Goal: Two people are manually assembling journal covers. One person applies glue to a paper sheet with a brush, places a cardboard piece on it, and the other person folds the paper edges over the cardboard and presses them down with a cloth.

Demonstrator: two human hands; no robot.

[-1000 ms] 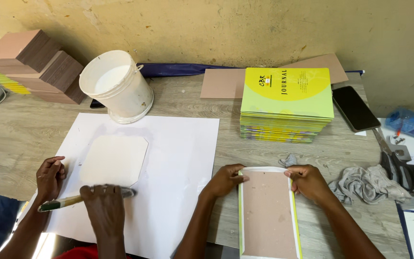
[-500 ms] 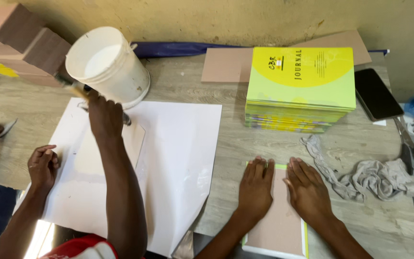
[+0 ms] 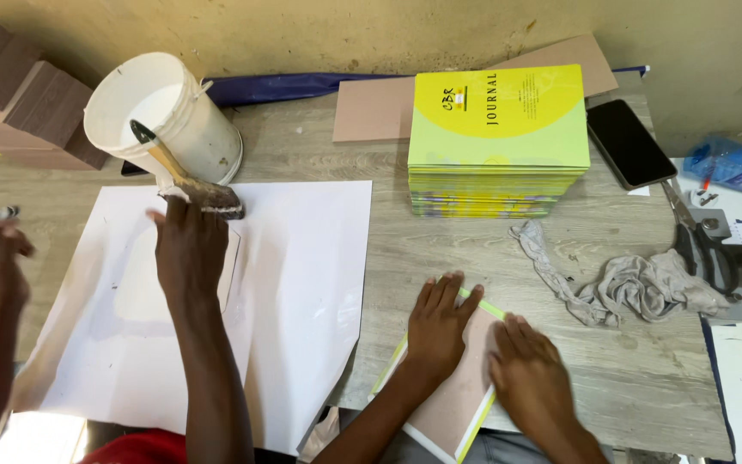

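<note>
Both hands are flat and open, gripping nothing. The left hand (image 3: 440, 331) and right hand (image 3: 532, 378) sit side by side, palms down on a brown-faced cover (image 3: 457, 417) with lime-green edges. It lies tilted at the near edge of the desk (image 3: 440, 232). Looks like the pressing-and-smoothing stage to me. Picking it up from here would mean getting fingers under an edge first.

To the left, another person's hand (image 3: 189, 249) holds a gluey brush (image 3: 184, 180) over a white sheet (image 3: 302, 283), beside a white bucket (image 3: 165, 112).

Further back there's a neat stack of booklets (image 3: 498, 129), yellow with a lime-green lower half. A black phone (image 3: 627, 142) is just to its right, a grey rag (image 3: 637, 288) lies nearer, and a blue packet (image 3: 736, 163) sits far right.
</note>
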